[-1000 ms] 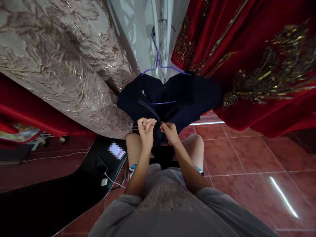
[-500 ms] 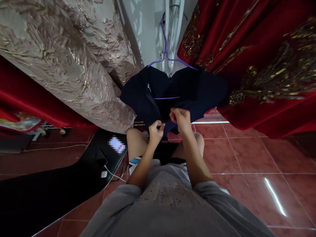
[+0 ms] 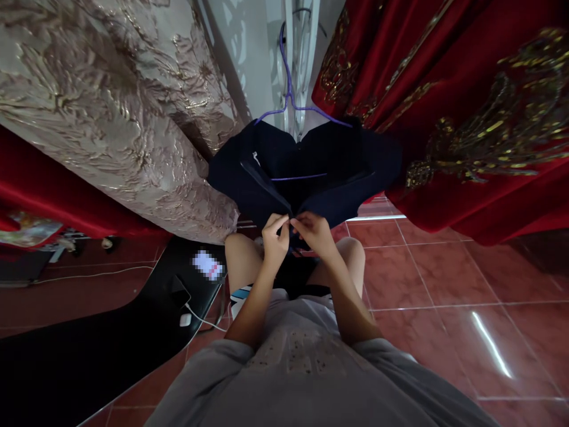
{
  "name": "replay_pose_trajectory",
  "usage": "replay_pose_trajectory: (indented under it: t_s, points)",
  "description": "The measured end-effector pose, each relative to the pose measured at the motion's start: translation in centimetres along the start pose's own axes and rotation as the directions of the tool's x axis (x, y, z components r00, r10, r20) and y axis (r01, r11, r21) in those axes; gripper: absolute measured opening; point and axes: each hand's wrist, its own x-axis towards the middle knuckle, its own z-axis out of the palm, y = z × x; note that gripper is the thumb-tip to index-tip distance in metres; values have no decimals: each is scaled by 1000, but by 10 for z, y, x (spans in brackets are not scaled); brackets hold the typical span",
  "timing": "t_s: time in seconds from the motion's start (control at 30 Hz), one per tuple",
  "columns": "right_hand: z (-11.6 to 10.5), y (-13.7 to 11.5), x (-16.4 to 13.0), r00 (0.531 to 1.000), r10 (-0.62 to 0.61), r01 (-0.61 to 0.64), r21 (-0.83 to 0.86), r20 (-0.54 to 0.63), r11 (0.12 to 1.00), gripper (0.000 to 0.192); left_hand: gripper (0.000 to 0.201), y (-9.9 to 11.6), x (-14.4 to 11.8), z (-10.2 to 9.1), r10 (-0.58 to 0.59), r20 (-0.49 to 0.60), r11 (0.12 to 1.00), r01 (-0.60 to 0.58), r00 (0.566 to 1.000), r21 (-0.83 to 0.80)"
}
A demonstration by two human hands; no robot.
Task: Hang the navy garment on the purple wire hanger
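Note:
A dark navy jacket [image 3: 338, 172] hangs in front of me on a purple hanger [image 3: 288, 95], its front partly parted. My left hand [image 3: 274, 237] and my right hand [image 3: 315, 232] meet at the lower front edges of the jacket, fingers pinched on the fabric where the two sides join. The exact spot between my fingertips is too dark to make out. My bare knees show just below the hands.
A beige and gold embroidered garment [image 3: 111, 107] hangs at the left, a red and gold one [image 3: 466, 107] at the right. A black table [image 3: 89, 350] with a phone [image 3: 206, 265] and charger cable stands at my left. Red floor tiles [image 3: 444, 284] spread to the right.
My right hand has come down from higher on the jacket front to meet my left hand, which rose a little. The jacket and hanger shifted slightly left in view.

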Motion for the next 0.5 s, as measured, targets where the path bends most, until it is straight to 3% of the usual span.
replay_pose_trajectory:
  t_s: [0.27, 0.5]
  points:
    - [-4, -2, 3, 994, -75, 56, -222, -79, 973, 19, 26, 9, -5, 3, -8, 37, 991, 3, 999, 133]
    - [-2, 0, 1, 987, -72, 25, -296, -147, 955, 16, 29, 17, -3, 1, 38, 79, 974, -55, 996, 220]
